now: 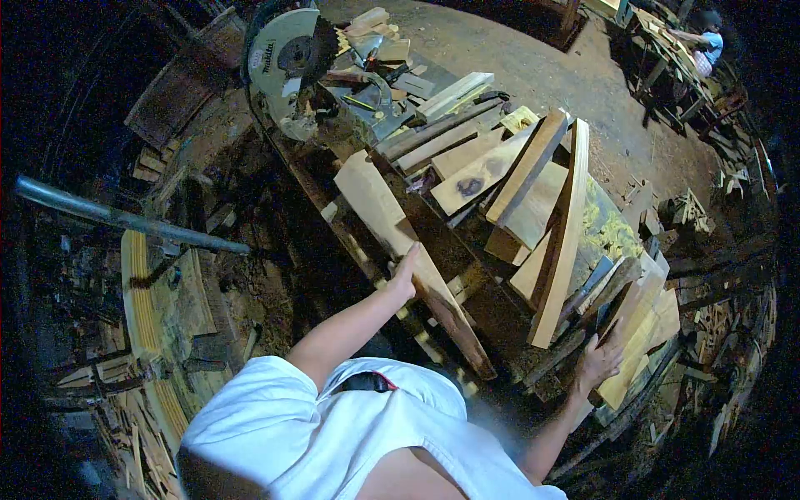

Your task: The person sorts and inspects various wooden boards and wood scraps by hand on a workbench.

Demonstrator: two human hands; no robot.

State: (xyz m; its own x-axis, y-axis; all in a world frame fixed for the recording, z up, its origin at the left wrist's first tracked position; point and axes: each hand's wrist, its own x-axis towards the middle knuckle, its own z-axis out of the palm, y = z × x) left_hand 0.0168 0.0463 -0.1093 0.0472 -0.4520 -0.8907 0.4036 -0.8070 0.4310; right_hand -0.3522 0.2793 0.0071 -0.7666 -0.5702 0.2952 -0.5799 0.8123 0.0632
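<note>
My left hand (406,272) grips the near edge of a long wooden board (379,200), its thumb along the top face and its other fingers mostly hidden. The board lies slantwise across the dark bench, one end toward the saw. My right hand (600,362) is against the edge of pale wooden boards (640,329) at the right, fingers stretched out and apart. Between my hands, a long narrow wooden strip (560,242) leans over other pieces. A knotted plank (479,175) and a thick wooden beam (529,167) lie beyond it.
A circular saw (287,54) with a toothed blade stands at the bench's far left. Tools and offcuts (383,92) lie beside it. A metal pipe (133,221) juts in from the left. Yellow shavings (608,221) cover part of the pile. Another person (708,46) works at the far right.
</note>
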